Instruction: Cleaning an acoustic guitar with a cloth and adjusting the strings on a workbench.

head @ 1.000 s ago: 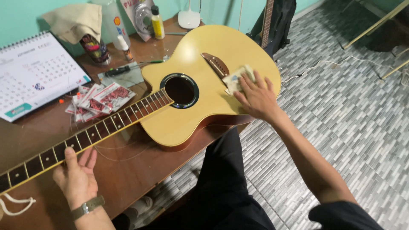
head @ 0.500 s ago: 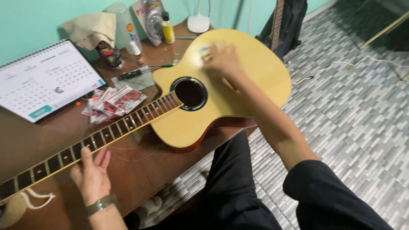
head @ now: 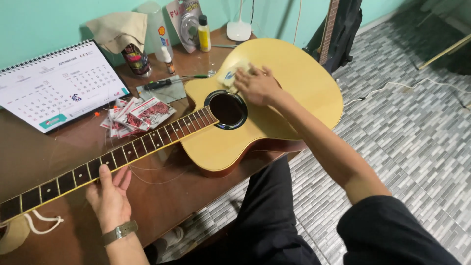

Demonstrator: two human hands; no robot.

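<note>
The guitar lies flat on the table, its long neck pointing past the left hand and its round body under the right hand. String packets and a calendar sit beyond the left hand. The left hand is open, fingers touching the neck. The right hand presses a cloth flat on the body.

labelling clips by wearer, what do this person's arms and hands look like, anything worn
Both hands are bare, no gloves or rings visible. The left hand has an olive-grey strap, probably a watch, round its wrist. The right hand has a bare forearm with a dark sleeve pushed up to about the elbow.
</note>
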